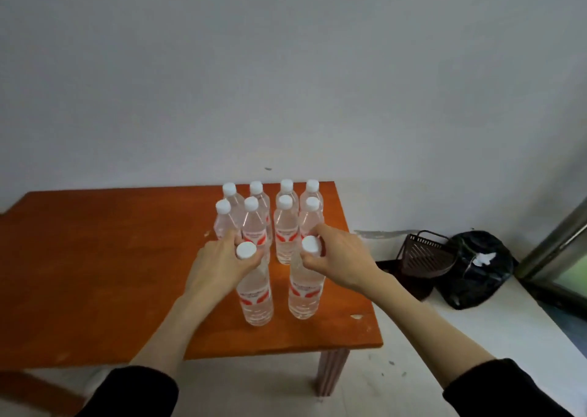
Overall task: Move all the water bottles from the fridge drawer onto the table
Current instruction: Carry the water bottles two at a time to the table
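Handling, judged: the clear plastic water bottles with white screw caps look full, so each should be moderately heavy for its size, with thin walls that would dent under a hard squeeze. The neck just under the cap is the stiffest place to take hold; the labelled waist gives a fuller grip but may be slick if the bottles came out cold and wet. No condensation can be made out.

Hands: the left hand (219, 265) is closed around the neck of the near-left bottle (255, 296), fingers just below its cap. The right hand (341, 262) is closed the same way on the near-right bottle (304, 292). Both bottles stand upright with their bases apparently on the orange wooden counter (95, 273); whether full weight is on it cannot be told.

Position: these two stand nearest the person, side by side with a gap between. Behind them, towards the wall, eight more bottles (286, 226) stand in two rows of four, close together, all near the counter's right end.

Appearance: transparent ribbed bodies, colourless contents, white labels with red curved marks; print too blurred to read.

Fridge drawer not in view, so the remaining count is unknown.
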Demonstrator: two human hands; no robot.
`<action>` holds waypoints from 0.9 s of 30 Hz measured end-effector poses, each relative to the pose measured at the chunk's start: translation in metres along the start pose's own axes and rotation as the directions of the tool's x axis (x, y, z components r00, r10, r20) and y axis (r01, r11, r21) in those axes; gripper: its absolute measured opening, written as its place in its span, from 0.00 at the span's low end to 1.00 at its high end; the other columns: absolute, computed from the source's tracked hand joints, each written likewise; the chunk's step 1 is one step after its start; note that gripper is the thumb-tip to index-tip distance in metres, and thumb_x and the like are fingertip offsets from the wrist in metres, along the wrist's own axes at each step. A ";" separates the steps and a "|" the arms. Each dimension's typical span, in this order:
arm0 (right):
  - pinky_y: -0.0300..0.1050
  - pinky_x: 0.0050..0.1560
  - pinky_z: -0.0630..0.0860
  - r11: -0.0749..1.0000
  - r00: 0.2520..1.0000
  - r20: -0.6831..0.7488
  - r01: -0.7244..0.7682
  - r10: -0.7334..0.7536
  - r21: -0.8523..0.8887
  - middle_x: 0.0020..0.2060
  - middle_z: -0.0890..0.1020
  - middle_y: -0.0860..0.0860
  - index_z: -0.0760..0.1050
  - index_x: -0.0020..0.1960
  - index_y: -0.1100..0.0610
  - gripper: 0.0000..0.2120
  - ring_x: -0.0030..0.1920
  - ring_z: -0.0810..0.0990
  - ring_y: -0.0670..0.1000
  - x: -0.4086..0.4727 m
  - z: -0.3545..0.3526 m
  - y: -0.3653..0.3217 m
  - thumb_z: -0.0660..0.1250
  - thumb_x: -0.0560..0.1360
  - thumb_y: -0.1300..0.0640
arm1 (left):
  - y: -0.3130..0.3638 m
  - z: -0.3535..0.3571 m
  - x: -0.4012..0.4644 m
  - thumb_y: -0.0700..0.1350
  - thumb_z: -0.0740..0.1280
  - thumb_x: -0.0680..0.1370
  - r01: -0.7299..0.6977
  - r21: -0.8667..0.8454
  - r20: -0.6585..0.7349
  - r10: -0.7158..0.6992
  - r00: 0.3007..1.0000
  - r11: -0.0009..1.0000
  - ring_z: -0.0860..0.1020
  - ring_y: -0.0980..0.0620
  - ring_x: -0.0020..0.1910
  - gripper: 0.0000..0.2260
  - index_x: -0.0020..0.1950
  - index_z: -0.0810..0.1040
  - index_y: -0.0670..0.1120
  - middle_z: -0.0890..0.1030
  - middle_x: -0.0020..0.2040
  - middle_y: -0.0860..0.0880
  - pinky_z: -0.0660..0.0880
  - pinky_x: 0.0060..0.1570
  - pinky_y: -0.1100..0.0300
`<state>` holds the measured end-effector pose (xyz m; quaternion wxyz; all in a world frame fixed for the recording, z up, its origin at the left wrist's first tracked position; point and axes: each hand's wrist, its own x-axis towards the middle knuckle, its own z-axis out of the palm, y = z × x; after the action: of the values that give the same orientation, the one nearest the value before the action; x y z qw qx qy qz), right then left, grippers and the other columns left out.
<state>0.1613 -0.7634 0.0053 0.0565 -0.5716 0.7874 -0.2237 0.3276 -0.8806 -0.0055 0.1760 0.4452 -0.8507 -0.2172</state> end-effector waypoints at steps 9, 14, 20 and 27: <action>0.43 0.48 0.78 0.986 0.982 0.156 -0.123 0.104 0.114 0.51 0.80 0.52 0.70 0.58 0.55 0.18 0.46 0.78 0.49 0.094 0.084 -0.038 0.67 0.72 0.49 | -0.095 0.005 0.076 0.59 0.68 0.71 0.133 0.018 0.113 -0.134 0.984 0.991 0.79 0.52 0.41 0.19 0.50 0.71 0.46 0.80 0.46 0.49 0.78 0.39 0.59; 0.46 0.51 0.78 0.978 0.969 0.195 -0.175 0.150 0.117 0.51 0.78 0.52 0.69 0.58 0.55 0.17 0.48 0.77 0.51 0.125 0.104 -0.044 0.67 0.72 0.50 | -0.113 0.012 0.101 0.55 0.68 0.72 0.129 -0.021 0.135 -0.125 0.983 0.991 0.79 0.53 0.42 0.16 0.49 0.68 0.47 0.81 0.48 0.48 0.76 0.38 0.61; 0.48 0.55 0.75 0.971 0.957 0.221 -0.217 0.191 0.101 0.55 0.77 0.53 0.69 0.59 0.56 0.18 0.52 0.75 0.52 0.139 0.114 -0.041 0.67 0.72 0.51 | -0.111 0.018 0.117 0.55 0.67 0.73 0.081 -0.020 0.127 -0.077 0.989 0.997 0.79 0.50 0.42 0.15 0.49 0.67 0.46 0.79 0.45 0.47 0.76 0.38 0.61; 0.44 0.57 0.71 0.969 0.958 0.213 -0.219 0.191 0.114 0.58 0.74 0.53 0.68 0.63 0.54 0.19 0.54 0.74 0.50 0.139 0.119 -0.044 0.64 0.75 0.49 | -0.112 0.020 0.120 0.53 0.66 0.74 0.045 -0.134 0.164 -0.023 0.986 0.990 0.76 0.54 0.41 0.14 0.51 0.67 0.48 0.76 0.45 0.51 0.71 0.36 0.66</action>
<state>0.1933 -0.9369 -0.0598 0.1973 -0.5012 0.8157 -0.2110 0.3289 -1.0328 -0.0687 0.1325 0.4273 -0.8376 -0.3137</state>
